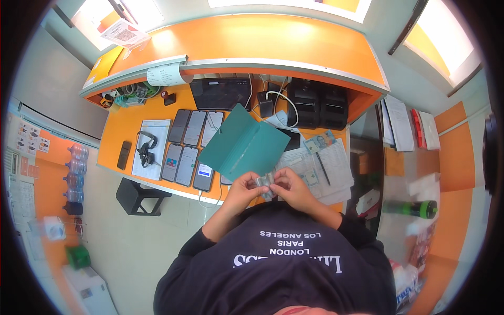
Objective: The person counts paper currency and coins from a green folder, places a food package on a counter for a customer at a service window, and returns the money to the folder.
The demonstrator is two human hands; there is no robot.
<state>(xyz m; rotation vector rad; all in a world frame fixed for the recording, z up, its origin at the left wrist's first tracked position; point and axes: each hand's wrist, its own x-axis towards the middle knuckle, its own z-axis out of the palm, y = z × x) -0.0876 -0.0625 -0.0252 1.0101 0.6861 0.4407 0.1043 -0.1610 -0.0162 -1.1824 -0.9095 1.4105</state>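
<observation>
Both of my hands are close together in front of my chest, at the desk's near edge. Between their fingertips is a small folded grey-green paper, which looks like banknotes point(265, 181). My left hand point(241, 193) pinches its left side, and my right hand point(294, 191) pinches the right. Just beyond my fingers a green folder point(231, 147) lies spread at a slant, overlapping the phones' corner of the desk. To the right, a blue banknote point(321, 140) and a paler banknote point(311, 179) rest on printed sheets point(338, 181), with a dark pen point(323, 169) across them.
Several phones point(187, 166) stand in rows on the orange desk point(113, 131), left of the folder. A tablet point(220, 93) leans at the back beside black devices point(317, 105). Black straps point(147, 149) lie on a booklet. A black stool point(139, 195) is at lower left.
</observation>
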